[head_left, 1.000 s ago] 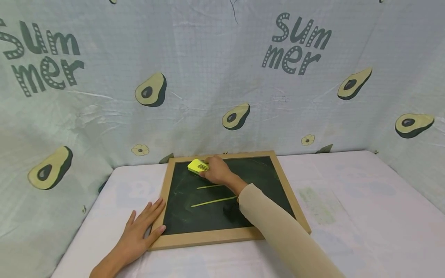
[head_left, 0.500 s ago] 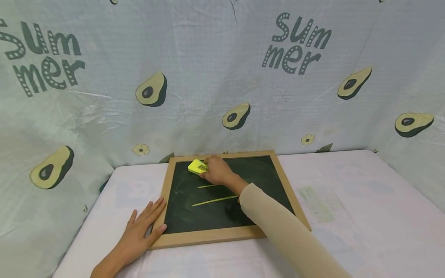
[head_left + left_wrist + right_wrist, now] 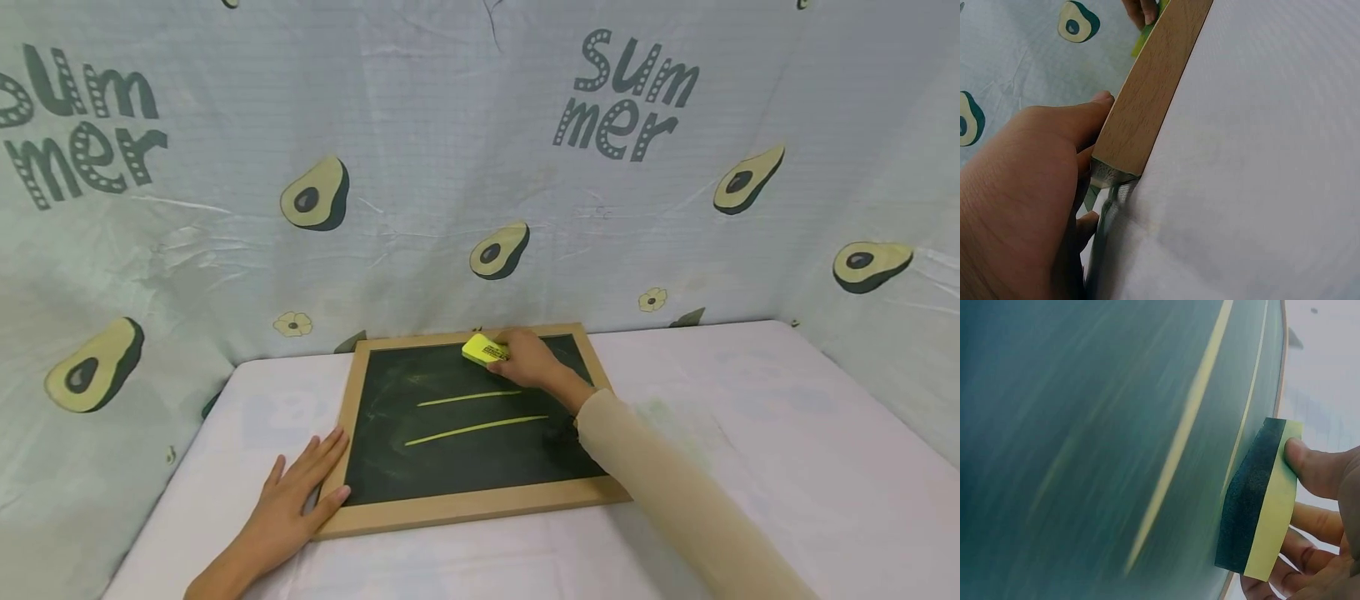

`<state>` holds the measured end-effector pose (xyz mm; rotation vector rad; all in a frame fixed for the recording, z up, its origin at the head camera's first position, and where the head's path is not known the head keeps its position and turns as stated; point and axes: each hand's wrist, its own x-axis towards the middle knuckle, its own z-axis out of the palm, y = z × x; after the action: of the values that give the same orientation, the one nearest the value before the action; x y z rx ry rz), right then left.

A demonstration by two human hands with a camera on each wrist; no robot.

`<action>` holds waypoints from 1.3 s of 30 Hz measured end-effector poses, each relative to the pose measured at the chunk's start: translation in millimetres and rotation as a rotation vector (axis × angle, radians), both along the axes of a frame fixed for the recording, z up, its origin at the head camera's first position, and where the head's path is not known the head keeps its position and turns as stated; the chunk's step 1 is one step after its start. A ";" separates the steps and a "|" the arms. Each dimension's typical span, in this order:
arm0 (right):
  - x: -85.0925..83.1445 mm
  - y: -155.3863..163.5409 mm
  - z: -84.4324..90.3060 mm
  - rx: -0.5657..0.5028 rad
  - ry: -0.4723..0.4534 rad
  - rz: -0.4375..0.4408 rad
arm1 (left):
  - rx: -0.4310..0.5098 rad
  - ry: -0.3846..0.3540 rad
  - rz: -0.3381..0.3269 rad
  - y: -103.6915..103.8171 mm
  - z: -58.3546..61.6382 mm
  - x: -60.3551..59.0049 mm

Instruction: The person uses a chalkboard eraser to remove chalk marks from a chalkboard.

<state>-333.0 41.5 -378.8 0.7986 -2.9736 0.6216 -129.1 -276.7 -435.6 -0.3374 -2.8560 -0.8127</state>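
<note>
A chalkboard point(image 3: 450, 471) with a pale wooden frame point(image 3: 480, 504) lies on the covered table. Two yellow chalk lines point(image 3: 480, 429) cross its dark surface, with faint smudges around them. My right hand point(image 3: 534, 362) grips a yellow eraser point(image 3: 483, 349) near the board's far edge. In the right wrist view, thumb and fingers pinch the yellow back of the eraser point(image 3: 1275, 512), and its dark felt faces the board. My left hand point(image 3: 288, 500) rests with spread fingers along the frame's left side. The left wrist view shows that hand point(image 3: 1035, 181) beside the frame's corner point(image 3: 1129, 150).
A white cloth point(image 3: 750, 433) covers the table, with a faint greenish stain point(image 3: 663, 421) right of the board. Behind it hangs a pale curtain point(image 3: 420, 167) printed with avocados and lettering, which also closes off both sides.
My right hand has slid the eraser to the right along the board's far side, uncovering more of both chalk lines. My left hand stays on the frame; the head view has shifted slightly.
</note>
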 end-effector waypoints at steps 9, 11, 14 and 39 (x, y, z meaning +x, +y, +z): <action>-2.0 55.6 1.2 -0.022 0.041 -0.045 | 0.003 0.006 0.003 -3.1 -0.9 2.3; -1.5 63.2 1.0 -0.032 0.040 -0.056 | 0.002 0.002 0.004 -3.2 -1.4 2.7; -1.3 70.5 0.3 -0.055 0.032 -0.067 | -0.005 0.000 0.008 -3.1 -1.6 2.8; 0.7 49.0 -0.6 -0.107 0.025 -0.089 | -0.005 -0.011 0.002 0.6 -1.5 0.4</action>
<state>-332.3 90.5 -379.4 0.6581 -2.9056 0.7520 -128.7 -276.1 -437.0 -0.3312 -2.8689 -0.8097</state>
